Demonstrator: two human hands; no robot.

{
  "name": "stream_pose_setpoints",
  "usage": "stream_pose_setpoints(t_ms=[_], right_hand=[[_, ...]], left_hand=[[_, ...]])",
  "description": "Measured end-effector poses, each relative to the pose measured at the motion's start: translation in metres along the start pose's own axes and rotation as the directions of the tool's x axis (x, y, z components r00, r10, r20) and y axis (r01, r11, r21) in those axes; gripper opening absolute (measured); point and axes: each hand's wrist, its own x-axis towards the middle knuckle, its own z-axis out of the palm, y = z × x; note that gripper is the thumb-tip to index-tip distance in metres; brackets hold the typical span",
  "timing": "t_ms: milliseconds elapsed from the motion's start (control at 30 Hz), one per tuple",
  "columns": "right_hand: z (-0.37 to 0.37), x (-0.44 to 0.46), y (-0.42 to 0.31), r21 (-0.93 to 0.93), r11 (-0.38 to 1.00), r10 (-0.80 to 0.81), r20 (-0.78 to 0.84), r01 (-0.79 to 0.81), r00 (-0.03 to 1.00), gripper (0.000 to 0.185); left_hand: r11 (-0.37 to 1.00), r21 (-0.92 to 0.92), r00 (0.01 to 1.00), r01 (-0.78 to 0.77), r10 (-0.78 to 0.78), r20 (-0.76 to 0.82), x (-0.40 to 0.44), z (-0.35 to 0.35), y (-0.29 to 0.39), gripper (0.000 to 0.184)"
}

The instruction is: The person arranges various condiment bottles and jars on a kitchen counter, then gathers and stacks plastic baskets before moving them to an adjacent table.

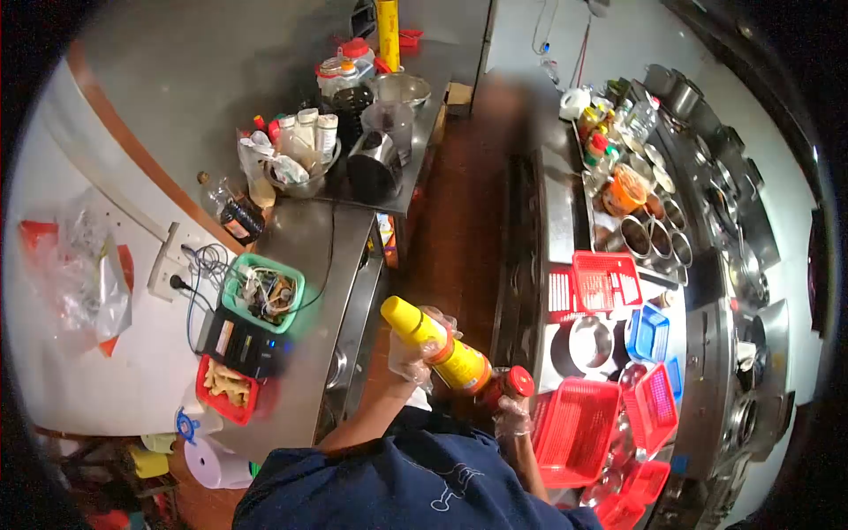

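Observation:
My left hand [412,358], in a clear plastic glove, is wrapped round a yellow bottle [461,364] with a yellow cap and red bands. It is tilted, its cap end pointing up and left. My right hand [512,419], gloved the same way, grips a jar with a red lid [520,381] and dark red contents. The jar is close beside the bottle's lower end; I cannot tell whether they touch. Both are held in front of my body, over the aisle between two counters. The glove and fingers hide part of each container.
On the left steel counter [305,231] stand a green basket [300,291], a red basket of ginger [228,389] and a black appliance [375,165]. Red baskets [579,428], blue baskets [649,334] and steel pots [634,235] line the right side. A blurred shape is up the aisle.

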Motion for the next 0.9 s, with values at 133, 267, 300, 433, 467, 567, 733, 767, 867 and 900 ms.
stream_pose_setpoints(t_ms=[133,267,300,433,467,567,733,767,867,900], right_hand=[[0.0,0.084,-0.012,-0.341,0.931,-0.153,-0.039,0.131,0.987,0.069],[0.006,0.164,-0.055,-0.294,0.956,-0.022,-0.045,0.008,0.999,0.06],[0.018,0.184,-0.063,-0.184,0.98,-0.101,-0.103,0.08,0.99,0.058],[0.015,0.253,-0.088,-0.175,0.931,-0.353,-0.212,0.32,0.911,0.055],[0.014,0.264,-0.096,-0.196,0.926,-0.369,-0.288,0.323,0.884,0.056],[0.015,0.279,-0.113,-0.205,0.89,-0.454,-0.486,0.408,0.747,0.052],[-0.001,0.288,-0.132,-0.278,0.857,-0.505,-0.622,0.434,0.598,0.05],[-0.01,0.293,-0.133,-0.29,0.845,-0.522,-0.627,0.449,0.578,0.049],[-0.038,0.318,-0.148,-0.297,0.813,-0.56,-0.633,0.5,0.535,0.051],[-0.049,0.327,-0.153,-0.327,0.812,-0.565,-0.644,0.483,0.515,0.055]], left_hand=[[0.995,-0.07,0.997,-0.074,0.074,0.005,0.085,-0.008,-0.015,0.05],[0.999,-0.048,0.998,0.01,-0.007,0.057,0.175,-0.023,-0.035,0.048],[0.997,-0.067,0.999,0.024,-0.021,0.05,0.198,-0.023,-0.036,0.048],[0.989,-0.115,0.995,0.093,-0.089,0.032,0.277,-0.029,-0.048,0.047],[0.98,-0.149,0.992,0.128,-0.124,0.038,0.301,-0.034,-0.055,0.047],[0.95,-0.145,0.958,0.277,-0.285,-0.039,0.355,-0.06,-0.092,0.047],[0.885,-0.264,0.908,0.384,-0.413,-0.063,0.44,-0.032,-0.162,0.047],[0.889,-0.25,0.914,0.385,-0.405,-0.032,0.457,-0.011,-0.171,0.045],[0.896,-0.281,0.939,0.344,-0.319,0.13,0.508,0.038,-0.222,0.042],[0.919,-0.208,0.94,0.334,-0.309,0.142,0.522,0.05,-0.239,0.042]])
